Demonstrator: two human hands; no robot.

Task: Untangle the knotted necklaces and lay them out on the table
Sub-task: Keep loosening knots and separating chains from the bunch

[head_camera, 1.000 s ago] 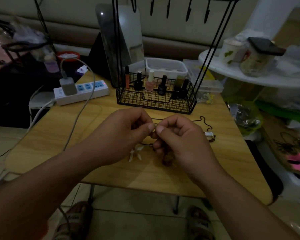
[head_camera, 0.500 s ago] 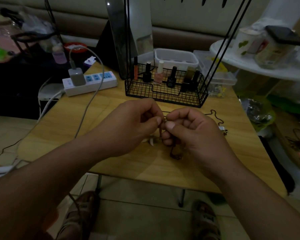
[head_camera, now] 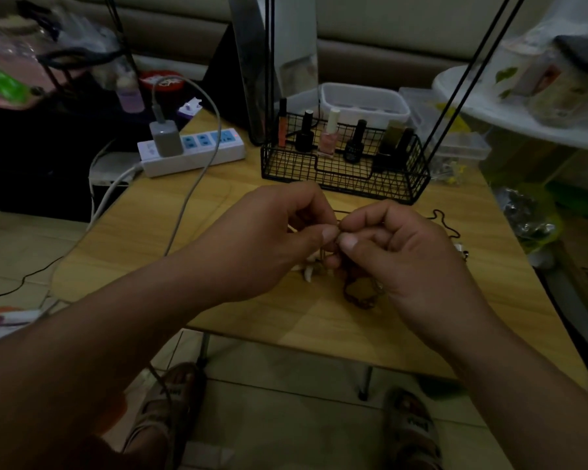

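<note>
My left hand (head_camera: 269, 239) and my right hand (head_camera: 408, 252) meet thumb to thumb above the middle of the wooden table (head_camera: 170, 218). Both pinch a small knot of the tangled necklaces (head_camera: 337, 228) between thumb and forefinger. A brown beaded loop (head_camera: 357, 293) hangs from the knot onto the table under my right hand. A white petal-shaped pendant (head_camera: 309, 270) lies below my left thumb. A thin black cord (head_camera: 443, 220) trails to the right behind my right hand. Most of the tangle is hidden by my fingers.
A black wire basket (head_camera: 345, 179) with several nail polish bottles stands just behind my hands. A white power strip (head_camera: 194, 150) with a charger and its cable (head_camera: 187, 195) lies at the back left. A small metal clasp (head_camera: 460, 248) sits near the right edge. The light is dim.
The camera has drifted, so the scene sits a little differently in view. My hands stay together on the knot; the beaded loop now hangs lower under my right hand.
</note>
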